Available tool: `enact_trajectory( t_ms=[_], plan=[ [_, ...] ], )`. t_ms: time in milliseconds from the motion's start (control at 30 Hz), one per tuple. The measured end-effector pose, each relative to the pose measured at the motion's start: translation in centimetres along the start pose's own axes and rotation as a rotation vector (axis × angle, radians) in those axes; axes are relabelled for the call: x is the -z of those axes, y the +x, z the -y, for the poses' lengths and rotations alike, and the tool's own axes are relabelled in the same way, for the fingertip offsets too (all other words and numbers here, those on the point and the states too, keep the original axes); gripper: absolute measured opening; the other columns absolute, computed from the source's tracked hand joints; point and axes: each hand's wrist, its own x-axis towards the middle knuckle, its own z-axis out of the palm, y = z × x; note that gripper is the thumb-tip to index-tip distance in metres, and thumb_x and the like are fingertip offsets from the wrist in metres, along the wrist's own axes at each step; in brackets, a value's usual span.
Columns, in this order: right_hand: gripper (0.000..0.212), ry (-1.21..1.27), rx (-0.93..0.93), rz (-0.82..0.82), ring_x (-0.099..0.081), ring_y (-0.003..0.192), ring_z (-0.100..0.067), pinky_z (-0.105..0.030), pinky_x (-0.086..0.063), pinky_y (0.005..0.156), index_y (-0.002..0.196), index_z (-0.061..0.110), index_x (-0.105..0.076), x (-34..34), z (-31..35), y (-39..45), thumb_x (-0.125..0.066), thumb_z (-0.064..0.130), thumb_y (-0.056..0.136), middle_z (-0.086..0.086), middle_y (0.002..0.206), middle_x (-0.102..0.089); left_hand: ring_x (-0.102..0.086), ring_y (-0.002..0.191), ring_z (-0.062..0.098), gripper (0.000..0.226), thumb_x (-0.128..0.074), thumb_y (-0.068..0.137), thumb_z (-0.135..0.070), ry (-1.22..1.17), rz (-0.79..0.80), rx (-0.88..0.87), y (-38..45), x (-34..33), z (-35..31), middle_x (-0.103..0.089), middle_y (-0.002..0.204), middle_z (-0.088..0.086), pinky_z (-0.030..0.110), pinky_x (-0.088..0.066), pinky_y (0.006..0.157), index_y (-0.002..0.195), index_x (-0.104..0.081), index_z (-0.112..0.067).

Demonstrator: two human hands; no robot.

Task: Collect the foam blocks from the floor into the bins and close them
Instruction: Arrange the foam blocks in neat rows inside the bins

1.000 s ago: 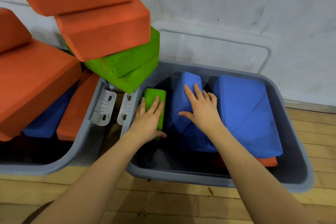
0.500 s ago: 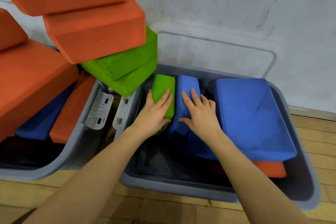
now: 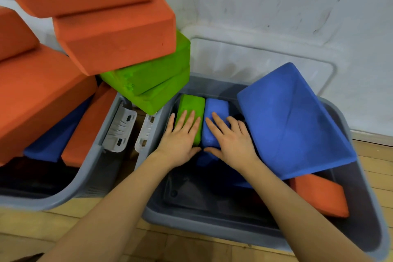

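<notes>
A: What filled the frame most?

B: The pile of orange blocks point(image 3: 110, 34) in the upper left, stacked high over the left bin point(image 3: 70, 189) and leaning right. Under them two green blocks point(image 3: 153, 83) jutted toward the centre.

A: And the other bin?

B: The right bin point(image 3: 212, 227) took the lower right, on the wooden floor point(image 3: 63, 223), against the white wall point(image 3: 276, 2). Its clear lid point(image 3: 255, 59) stood behind it, leaning on the wall.

A: What lay inside?

B: A large blue block point(image 3: 293, 121) tilted against the right side, its upper corner above the rim. An orange block point(image 3: 319, 195) lay below it at the lower right. At the back left stood a small green block point(image 3: 190, 110) and a small blue block point(image 3: 214, 121), side by side and touching.

A: The hands?

B: The left hand point(image 3: 180, 140) rested flat on the small green block, fingers straight and spread. The right hand point(image 3: 231, 142) lay on the small blue block, fingers slightly bent over its top, thumb at its near end. White latches point(image 3: 121, 130) showed between the bins.
</notes>
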Motion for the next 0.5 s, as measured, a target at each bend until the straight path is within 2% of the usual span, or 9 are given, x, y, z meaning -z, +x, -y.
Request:
enact_trajectory(
  t_ms=[100,233,300,400,500],
  plan=[
    [0.083,-0.008,0.007,-0.021,-0.050,0.114,-0.035,-0.042,-0.028,0.091,0.128,0.019,-0.058,1.5,-0.2,-0.2,-0.073,0.063,0.060,-0.008,0.137,-0.052,0.020,0.141,0.033,0.088,-0.037,0.086,-0.067,-0.073,0.049,-0.007,-0.6,-0.1,0.1,0.021,0.154,0.011,0.055,0.009,0.111,0.147,0.015,-0.031],
    [0.073,0.004,-0.059,-0.004,-0.056,0.116,-0.033,-0.046,-0.024,0.097,0.118,0.015,-0.064,3.7,-1.4,-0.6,-0.077,0.056,0.060,-0.011,0.131,-0.057,0.013,0.142,0.036,0.080,-0.033,0.087,-0.068,-0.004,0.057,0.027,-0.6,0.5,-0.1,0.015,0.155,0.015,0.055,0.008,0.111,0.150,-0.001,-0.030],
    [0.067,-0.021,-0.104,-0.023,-0.056,0.116,-0.033,-0.046,-0.023,0.099,0.115,0.013,-0.064,4.7,-2.1,-1.0,-0.080,0.049,0.060,-0.011,0.129,-0.058,0.011,0.142,0.037,0.079,-0.035,0.087,-0.066,-0.014,0.036,0.048,-0.8,0.8,-0.4,0.013,0.156,0.014,0.056,0.005,0.111,0.150,-0.001,-0.030],
    [0.064,-0.048,-0.202,-0.047,-0.050,0.121,-0.040,-0.051,-0.023,0.099,0.120,0.013,-0.062,5.7,-2.9,-2.3,-0.078,0.042,0.065,-0.013,0.134,-0.053,0.011,0.142,0.039,0.080,-0.042,0.087,-0.061,-0.111,0.006,-0.024,-1.5,0.7,-1.0,0.017,0.156,0.010,0.059,0.001,0.111,0.146,0.009,-0.040],
    [0.072,-0.004,-0.364,0.050,-0.044,0.123,-0.046,-0.057,-0.028,0.098,0.130,0.013,-0.053,6.8,-3.9,-4.1,-0.075,0.044,0.069,-0.014,0.140,-0.047,0.008,0.142,0.037,0.073,-0.039,0.089,-0.059,-0.078,0.019,-0.050,-1.8,0.7,-1.8,0.013,0.157,0.006,0.058,0.002,0.111,0.146,0.004,-0.043]
  ],
)
